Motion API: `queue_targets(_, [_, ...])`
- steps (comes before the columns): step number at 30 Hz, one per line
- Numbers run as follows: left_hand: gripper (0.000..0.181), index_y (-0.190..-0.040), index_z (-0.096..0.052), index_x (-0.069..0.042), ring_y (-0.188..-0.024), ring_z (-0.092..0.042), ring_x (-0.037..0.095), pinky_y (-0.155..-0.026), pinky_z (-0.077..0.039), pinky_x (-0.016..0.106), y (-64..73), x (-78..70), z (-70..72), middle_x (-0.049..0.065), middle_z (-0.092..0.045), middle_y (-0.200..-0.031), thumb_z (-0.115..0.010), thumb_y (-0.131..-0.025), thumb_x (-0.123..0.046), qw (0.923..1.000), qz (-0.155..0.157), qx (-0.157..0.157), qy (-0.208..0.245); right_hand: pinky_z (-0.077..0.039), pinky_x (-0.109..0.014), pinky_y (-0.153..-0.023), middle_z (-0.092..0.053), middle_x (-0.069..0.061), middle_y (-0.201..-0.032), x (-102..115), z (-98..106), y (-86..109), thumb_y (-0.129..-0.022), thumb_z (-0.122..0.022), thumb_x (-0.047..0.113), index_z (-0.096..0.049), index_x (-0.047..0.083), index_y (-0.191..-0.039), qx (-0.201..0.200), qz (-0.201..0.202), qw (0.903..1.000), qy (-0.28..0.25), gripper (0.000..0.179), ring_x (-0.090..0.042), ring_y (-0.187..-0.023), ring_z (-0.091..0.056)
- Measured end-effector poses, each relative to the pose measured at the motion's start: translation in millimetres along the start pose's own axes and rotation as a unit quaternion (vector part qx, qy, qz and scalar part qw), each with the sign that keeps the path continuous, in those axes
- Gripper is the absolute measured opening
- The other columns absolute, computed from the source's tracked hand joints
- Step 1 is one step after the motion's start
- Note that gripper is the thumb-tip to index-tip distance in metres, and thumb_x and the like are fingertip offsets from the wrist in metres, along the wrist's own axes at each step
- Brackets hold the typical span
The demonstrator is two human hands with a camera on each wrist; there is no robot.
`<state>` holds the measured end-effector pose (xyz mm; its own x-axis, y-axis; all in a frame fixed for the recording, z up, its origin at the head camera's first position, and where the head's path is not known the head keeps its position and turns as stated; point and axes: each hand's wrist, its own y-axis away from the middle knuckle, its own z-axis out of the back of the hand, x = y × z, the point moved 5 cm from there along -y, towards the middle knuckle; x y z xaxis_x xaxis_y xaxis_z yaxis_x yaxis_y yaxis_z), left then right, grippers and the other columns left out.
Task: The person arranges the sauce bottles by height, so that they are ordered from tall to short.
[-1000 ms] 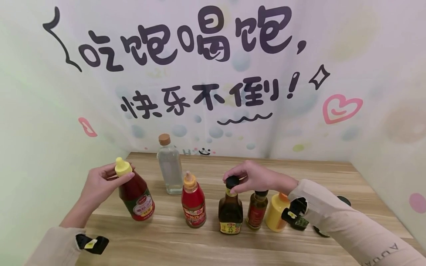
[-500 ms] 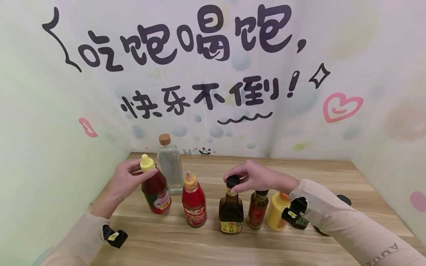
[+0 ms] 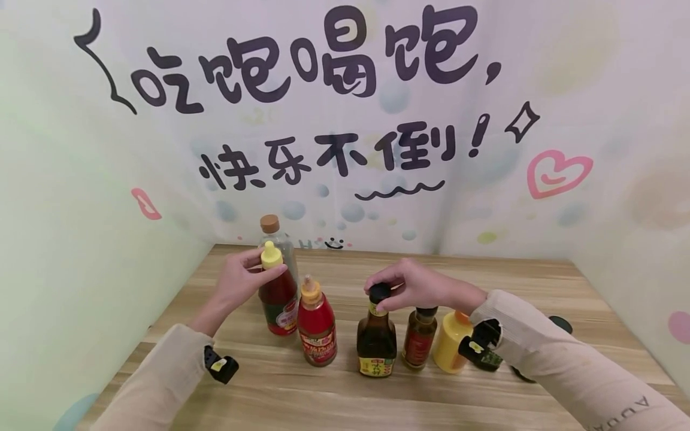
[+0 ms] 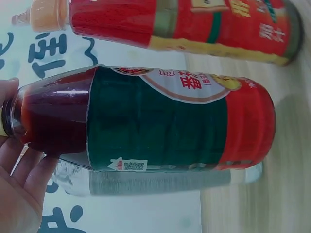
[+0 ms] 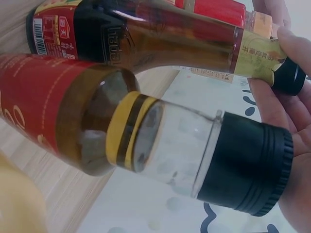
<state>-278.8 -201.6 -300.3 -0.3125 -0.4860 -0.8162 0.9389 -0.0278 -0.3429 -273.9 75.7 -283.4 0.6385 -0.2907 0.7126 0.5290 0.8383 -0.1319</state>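
Observation:
My left hand (image 3: 242,281) grips a ketchup bottle (image 3: 279,305) by its neck, just under the yellow nozzle cap. In the left wrist view the bottle's green and red label (image 4: 155,119) faces the camera; whether its base touches the table I cannot tell. To its right stands a red sauce bottle (image 3: 317,338) with an orange cap. Behind it, a clear bottle (image 3: 288,254) with a brown cap is partly hidden. My right hand (image 3: 412,284) pinches the neck of an upright dark soy sauce bottle (image 3: 377,341) below its black cap, seen also in the right wrist view.
Right of the soy sauce are a smaller red-labelled bottle (image 3: 419,341) with a black cap and a yellow bottle (image 3: 451,344). Dark-lidded containers (image 3: 560,324) stand farther right, mostly hidden by the right forearm. A printed curtain (image 3: 345,149) rises behind the wooden table (image 3: 302,398).
My left hand has carried the ketchup bottle rightward and slightly back, from the table's left side to in front of the clear bottle, beside the red sauce bottle. The right hand keeps its hold.

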Motion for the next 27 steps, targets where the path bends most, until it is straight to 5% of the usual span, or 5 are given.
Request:
queue_targets(17, [0.044,-0.109,-0.062,0.001,-0.092,-0.061,0.026,-0.077,-0.049,0.034,-20.9,-6.4,-32.9,0.015,-0.062,-0.104,-0.073,-0.073,-0.022,0.9993,-0.025,0.004,0.027,-0.051,-0.023,-0.067,-0.063,-0.008,-0.1,0,0,0.9,-0.076,-0.07,0.013,-0.063,0.004,-0.104,-0.002,-0.003,1.0,-0.005,0.03,-0.012,-0.084,-0.058])
queue_targets(27, [0.039,-0.106,-0.064,-0.004,-0.093,-0.061,0.021,-0.079,-0.048,0.034,-37.5,-13.6,-46.6,0.011,-0.064,-0.101,-0.072,-0.074,-0.025,0.9983,-0.024,0.037,0.037,-0.051,-0.024,-0.068,-0.063,-0.009,-0.099,1,0,0.8,-0.076,-0.07,0.012,-0.062,0.002,-0.104,-0.001,-0.003,0.9999,-0.012,0.03,-0.013,-0.085,-0.059])
